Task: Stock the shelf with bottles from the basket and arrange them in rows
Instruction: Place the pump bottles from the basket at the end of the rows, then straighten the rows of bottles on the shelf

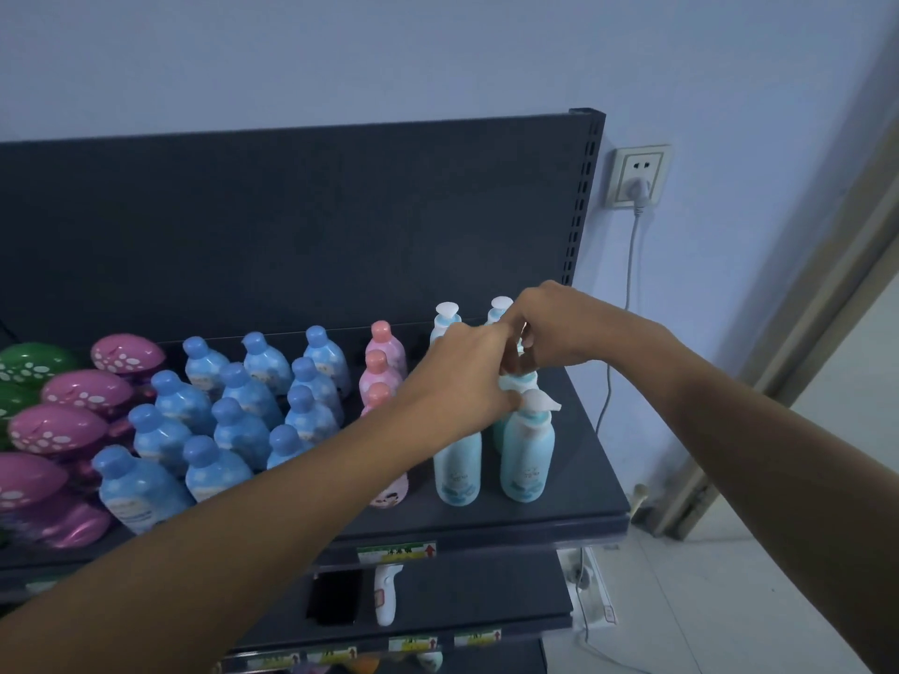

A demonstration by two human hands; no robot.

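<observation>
The right hand's fingers are curled in tight and pinch the top of a pump bottle, which stands second from the front in the right-hand row of the shelf, directly below the fingertips at six o'clock. The left hand comes in from eight o'clock with its fingers bent toward the same top. Its tips are tucked under the knuckles, so I cannot tell whether they grip or only steady. Done well, I'd say one hand should hold the neck still while the other turns the spout to match its neighbours, then nudge the bottle square into line. The front bottle, at six o'clock from the hands, has its spout right against the left hand, so a careless wrist could tip it. A second front bottle stands beside it at seven o'clock, and two more pump tops show behind at eleven and twelve. Pink bottles and blue bottles fill the rows out toward nine o'clock. Most of the held bottle's body is hidden behind the front one and the hands, and the left forearm covers several fronts. The basket is nowhere in view.
</observation>
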